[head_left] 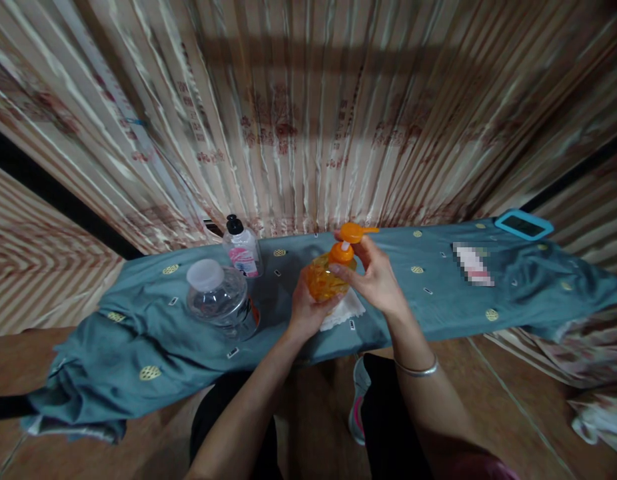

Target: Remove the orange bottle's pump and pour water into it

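An amber pump bottle (322,279) with an orange pump head (351,233) stands in front of me near the middle of the cloth-covered surface. My left hand (308,308) is wrapped around the bottle's body from the left. At the bottle's neck, my right hand (372,275) has its fingers closed around the orange collar, with the thumb in front and the other fingers behind. The pump's spout points right. Beneath and beside the bottle lies a white tissue (344,311), partly covered by my left hand.
Left of my hands stand a large clear bottle with a whitish cap (223,303) and a smaller bottle with a black top (244,252). A blue-framed device (524,225) and a blurred packet (473,265) lie to the right. Pleated curtain (288,133) hangs directly behind the teal cloth (413,313).
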{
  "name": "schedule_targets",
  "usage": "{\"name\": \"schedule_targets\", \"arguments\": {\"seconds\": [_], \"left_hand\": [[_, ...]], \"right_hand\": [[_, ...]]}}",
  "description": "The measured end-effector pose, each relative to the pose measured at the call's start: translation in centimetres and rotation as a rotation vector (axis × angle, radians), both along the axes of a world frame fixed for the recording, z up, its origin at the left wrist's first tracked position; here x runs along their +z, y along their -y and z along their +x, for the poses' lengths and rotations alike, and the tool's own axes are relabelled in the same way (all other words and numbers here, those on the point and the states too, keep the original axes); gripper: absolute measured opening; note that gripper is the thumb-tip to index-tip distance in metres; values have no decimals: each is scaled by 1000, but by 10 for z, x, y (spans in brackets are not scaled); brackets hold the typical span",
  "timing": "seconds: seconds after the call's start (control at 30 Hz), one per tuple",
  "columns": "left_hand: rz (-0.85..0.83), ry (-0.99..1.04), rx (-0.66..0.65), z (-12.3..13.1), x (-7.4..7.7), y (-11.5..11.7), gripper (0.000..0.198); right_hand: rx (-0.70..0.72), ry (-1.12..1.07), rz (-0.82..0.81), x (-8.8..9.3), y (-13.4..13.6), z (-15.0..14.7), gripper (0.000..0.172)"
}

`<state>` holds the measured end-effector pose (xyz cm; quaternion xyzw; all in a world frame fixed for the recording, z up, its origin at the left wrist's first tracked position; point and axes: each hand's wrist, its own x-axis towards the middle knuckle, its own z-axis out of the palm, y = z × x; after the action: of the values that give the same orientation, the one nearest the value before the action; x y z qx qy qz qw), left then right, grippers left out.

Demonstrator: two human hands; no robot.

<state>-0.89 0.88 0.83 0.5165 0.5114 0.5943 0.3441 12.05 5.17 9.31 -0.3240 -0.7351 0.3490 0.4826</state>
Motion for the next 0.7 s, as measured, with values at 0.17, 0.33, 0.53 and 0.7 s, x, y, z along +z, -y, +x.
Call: {"name": "schedule_targets", "arguments": {"seconds": [0.17, 0.33, 0.53, 0.7], "left_hand": [[-15, -15, 7, 0, -1, -1, 65], [-3, 29, -5, 1, 0, 0, 64], [-28, 59, -17, 2, -3, 1, 65], [-28, 56, -24, 2, -3, 1, 65]], "right_hand": [[-74, -49, 2, -5, -2, -4, 39], [53, -22, 19, 1, 2, 0, 25], [-70, 45, 37, 1, 3, 1, 46], [-117, 44, 44, -7, 0, 0, 35]]}}
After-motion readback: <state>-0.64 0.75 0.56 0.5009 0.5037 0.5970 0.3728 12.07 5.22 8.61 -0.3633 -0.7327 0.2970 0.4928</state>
